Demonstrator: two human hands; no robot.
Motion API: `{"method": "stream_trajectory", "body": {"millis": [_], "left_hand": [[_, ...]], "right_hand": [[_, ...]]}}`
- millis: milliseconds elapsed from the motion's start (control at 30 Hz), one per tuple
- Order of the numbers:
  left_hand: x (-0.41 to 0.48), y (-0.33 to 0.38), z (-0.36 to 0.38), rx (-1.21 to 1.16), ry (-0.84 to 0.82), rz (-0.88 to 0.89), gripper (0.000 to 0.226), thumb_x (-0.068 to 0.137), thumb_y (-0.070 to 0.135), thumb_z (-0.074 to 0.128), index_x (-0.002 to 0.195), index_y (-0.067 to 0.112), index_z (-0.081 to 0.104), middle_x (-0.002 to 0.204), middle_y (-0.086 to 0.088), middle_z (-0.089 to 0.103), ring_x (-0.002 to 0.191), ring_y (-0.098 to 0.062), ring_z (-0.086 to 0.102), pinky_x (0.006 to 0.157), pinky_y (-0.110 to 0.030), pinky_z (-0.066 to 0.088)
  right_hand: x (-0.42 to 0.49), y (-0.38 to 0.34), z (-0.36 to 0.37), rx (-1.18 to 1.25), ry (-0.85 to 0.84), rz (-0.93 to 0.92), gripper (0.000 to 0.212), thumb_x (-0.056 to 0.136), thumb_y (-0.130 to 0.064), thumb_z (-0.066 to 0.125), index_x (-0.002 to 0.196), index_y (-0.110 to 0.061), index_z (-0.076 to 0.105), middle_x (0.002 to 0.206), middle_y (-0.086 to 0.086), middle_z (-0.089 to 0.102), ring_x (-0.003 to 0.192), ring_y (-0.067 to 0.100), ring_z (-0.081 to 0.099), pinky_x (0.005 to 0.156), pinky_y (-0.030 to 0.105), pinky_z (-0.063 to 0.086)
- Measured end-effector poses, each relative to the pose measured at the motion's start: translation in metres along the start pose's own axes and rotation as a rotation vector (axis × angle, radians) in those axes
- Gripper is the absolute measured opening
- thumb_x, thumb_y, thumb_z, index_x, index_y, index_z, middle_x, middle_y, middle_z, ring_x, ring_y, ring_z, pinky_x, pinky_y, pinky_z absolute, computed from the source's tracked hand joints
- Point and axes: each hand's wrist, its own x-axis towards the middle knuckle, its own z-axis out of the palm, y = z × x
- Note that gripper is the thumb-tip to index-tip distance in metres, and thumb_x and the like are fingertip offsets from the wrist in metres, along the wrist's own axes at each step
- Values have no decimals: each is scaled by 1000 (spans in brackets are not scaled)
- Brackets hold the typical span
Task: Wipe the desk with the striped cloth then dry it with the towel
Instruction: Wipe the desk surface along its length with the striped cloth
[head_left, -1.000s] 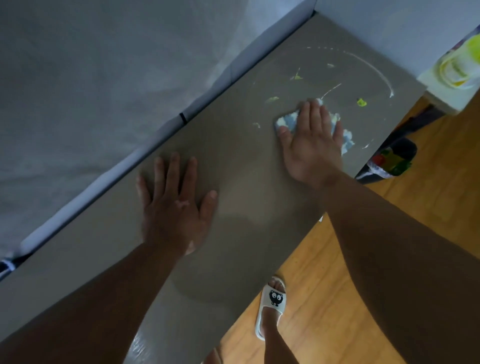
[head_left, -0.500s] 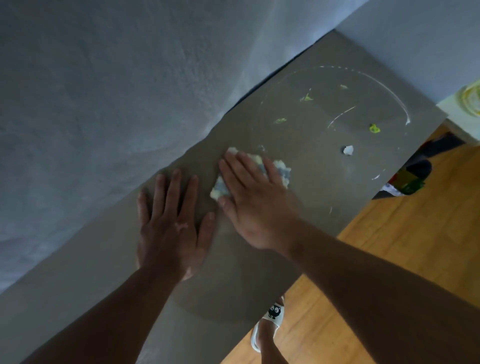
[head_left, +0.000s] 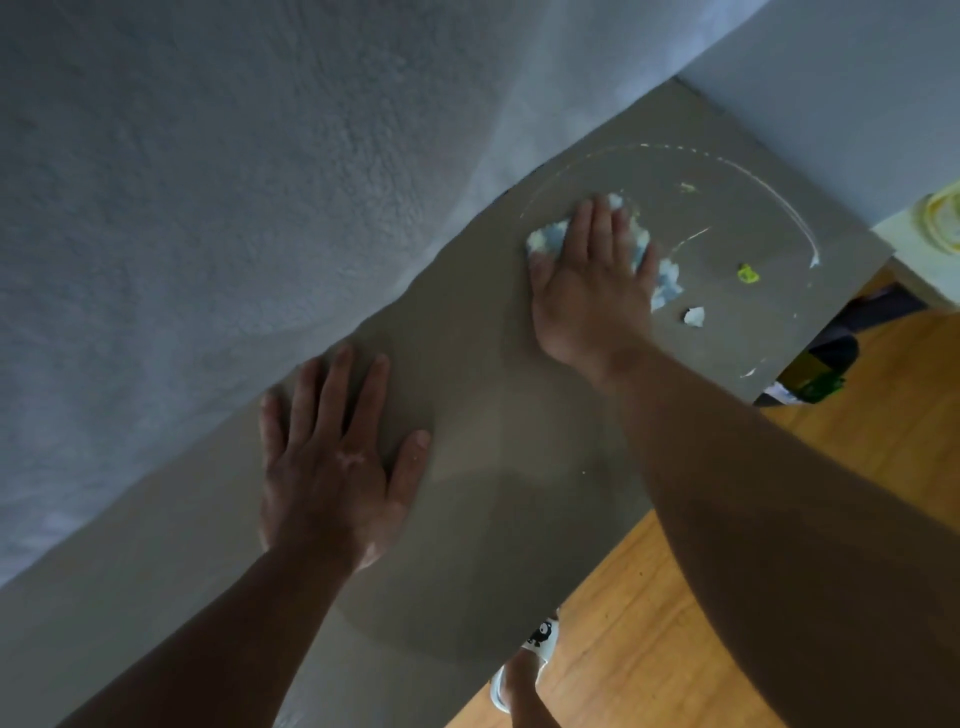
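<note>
I see the right hand (head_left: 592, 291) flat, fingers straight, pressing the striped cloth (head_left: 545, 240) onto the desk (head_left: 493, 519) toward its far end; the crumpled cloth shows on both sides of the fingers. The left hand (head_left: 332, 457) lies spread and palm down on the desk's middle, near its wall-side edge, holding nothing. Beyond the cloth on the desk sit a white scrap (head_left: 693, 315), a green bit (head_left: 748, 273) and a curved white streak (head_left: 779, 202). Below the desk's near edge I make out a sandal (head_left: 543, 636) on wooden floor (head_left: 857, 441).
</note>
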Motion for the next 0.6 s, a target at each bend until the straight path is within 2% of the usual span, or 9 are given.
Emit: {"method": "stream_trajectory", "body": {"millis": [67,167,300,367,600], "left_hand": [[0,0,-1,-11,5,0,79,97,69,15,164,26,21,171,-6,18,157,-32,15,125,-59,13],[0,1,-2,-18,28,6,78,97,66,24,162,23,29,167,-10,28,154,-36,25,124,-59,17],[0,1,-2,-8,40,10,78,96,65,26,161,21,31,166,-11,30,153,-37,26,123,-60,18],[0,1,-1,-8,41,5,78,96,65,27,161,21,31,168,-10,27,154,-36,24,123,-60,17],[0,1,-1,13,18,6,80,97,68,20,162,22,26,170,-8,22,156,-33,19,124,-60,16]], "right_hand": [[-34,-18,8,-5,-24,-114,70,110,-51,15,166,-11,2,175,9,-4,161,24,-5,128,54,-3],[-74,-35,17,-16,-47,-416,68,109,-50,21,166,-12,12,175,7,6,161,23,4,128,54,2],[-50,-31,12,-104,-136,-617,67,110,-51,21,166,-17,6,175,1,2,161,18,0,128,52,-1],[-19,-24,5,-132,-135,-595,67,110,-53,18,167,-19,2,175,0,-2,161,18,-3,128,50,-3],[78,14,-17,-90,-71,-267,70,109,-54,16,167,-17,1,175,2,-2,161,19,-4,127,52,-3]]}}
